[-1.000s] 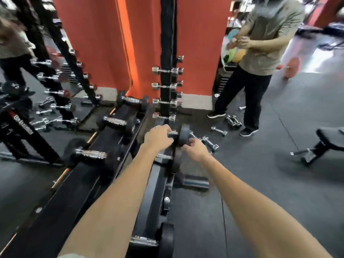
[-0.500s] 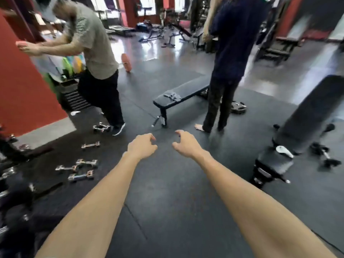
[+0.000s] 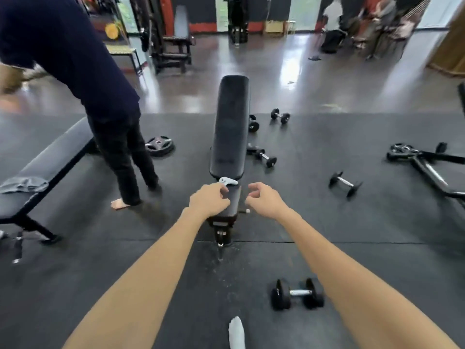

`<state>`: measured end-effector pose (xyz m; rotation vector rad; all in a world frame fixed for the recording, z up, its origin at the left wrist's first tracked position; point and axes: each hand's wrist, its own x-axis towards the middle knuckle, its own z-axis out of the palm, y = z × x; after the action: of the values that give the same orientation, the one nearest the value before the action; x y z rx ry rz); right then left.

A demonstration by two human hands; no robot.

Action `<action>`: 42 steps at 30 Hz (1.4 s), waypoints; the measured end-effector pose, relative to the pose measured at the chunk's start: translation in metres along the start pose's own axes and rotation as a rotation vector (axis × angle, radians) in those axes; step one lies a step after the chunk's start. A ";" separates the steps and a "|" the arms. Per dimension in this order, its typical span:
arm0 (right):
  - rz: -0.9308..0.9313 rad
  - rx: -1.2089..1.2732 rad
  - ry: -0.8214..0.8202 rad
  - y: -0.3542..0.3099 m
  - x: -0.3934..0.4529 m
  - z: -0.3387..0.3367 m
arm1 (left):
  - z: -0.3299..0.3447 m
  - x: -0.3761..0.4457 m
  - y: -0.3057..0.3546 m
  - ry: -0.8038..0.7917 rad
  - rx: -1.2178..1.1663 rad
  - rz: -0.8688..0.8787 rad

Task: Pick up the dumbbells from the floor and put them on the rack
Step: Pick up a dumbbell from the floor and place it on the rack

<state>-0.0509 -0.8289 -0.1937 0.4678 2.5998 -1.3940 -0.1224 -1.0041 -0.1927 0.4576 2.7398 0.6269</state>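
Observation:
Several black dumbbells with chrome handles lie on the dark rubber floor. The nearest dumbbell (image 3: 297,293) sits low, just left of my right forearm. Another dumbbell (image 3: 344,183) lies to the right, one (image 3: 265,157) beside the bench, and one (image 3: 279,116) farther back. My left hand (image 3: 210,200) and my right hand (image 3: 263,199) hang in the air in front of me with loosely curled fingers, holding nothing. The rack is out of sight.
An adjustable black bench (image 3: 230,127) stands straight ahead. A person in dark clothes (image 3: 100,96) stands at left next to a flat bench (image 3: 45,167). A weight plate (image 3: 159,146) lies behind them. A bar frame with a plate (image 3: 425,162) lies at right. My sock (image 3: 236,333) shows below.
The view has swung right, from the rack with a dumbbell under my hands, across the gym floor, to the adjustable bench and floor dumbbells. Both hands now hold nothing.

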 end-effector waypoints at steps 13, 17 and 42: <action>0.240 0.225 0.219 0.070 0.239 -0.167 | 0.032 0.335 0.138 -0.214 -0.030 0.131; 0.256 0.231 0.176 0.095 0.349 -0.211 | 0.050 0.444 0.161 -0.262 -0.024 0.125; 0.532 0.198 0.042 0.214 0.993 -0.337 | 0.143 1.086 0.179 -0.374 0.192 0.111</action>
<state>-0.9065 -0.2398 -0.4521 1.1256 2.1333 -1.4491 -1.0142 -0.4008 -0.4613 0.6984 2.4358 0.2679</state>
